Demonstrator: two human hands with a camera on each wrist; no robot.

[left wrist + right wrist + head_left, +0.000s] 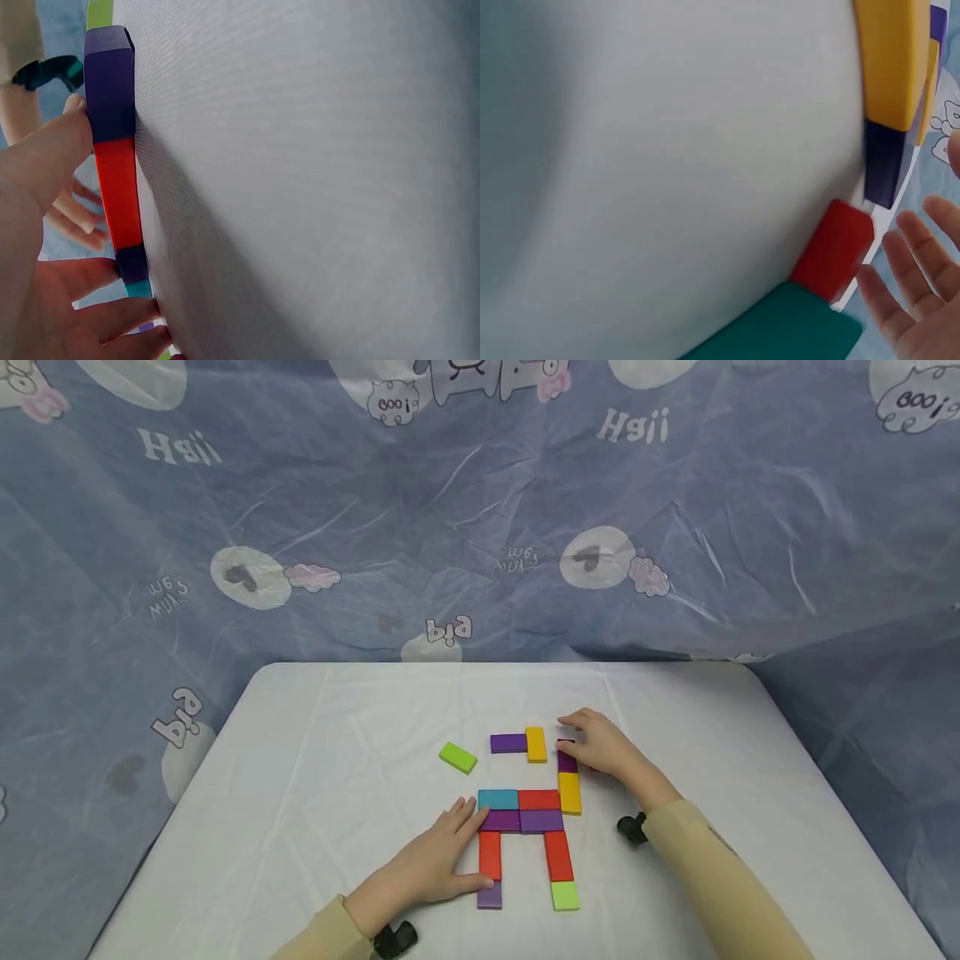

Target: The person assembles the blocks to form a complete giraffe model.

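Flat coloured blocks form a figure on the white table. My left hand [433,862] lies along its left side, fingers spread. Its thumb touches the lower purple block [490,897] beside a red block [118,195], and its index finger touches the upper-left purple block [502,821]. At the upper right, my right hand [604,748] hovers with loosely bent fingers, thumb at the dark purple block [567,762] above a yellow block [570,794]. In the right wrist view its fingers are spread near a red block [834,247] and a teal block [780,326], both mostly hidden from the head view.
A loose green block [458,757] lies at the left. Farther back, a purple block [507,743] abuts an upright yellow block [536,745]. The figure also has a blue block [498,799] and a light green block [565,896]. A patterned blue cloth [465,510] hangs behind the table.
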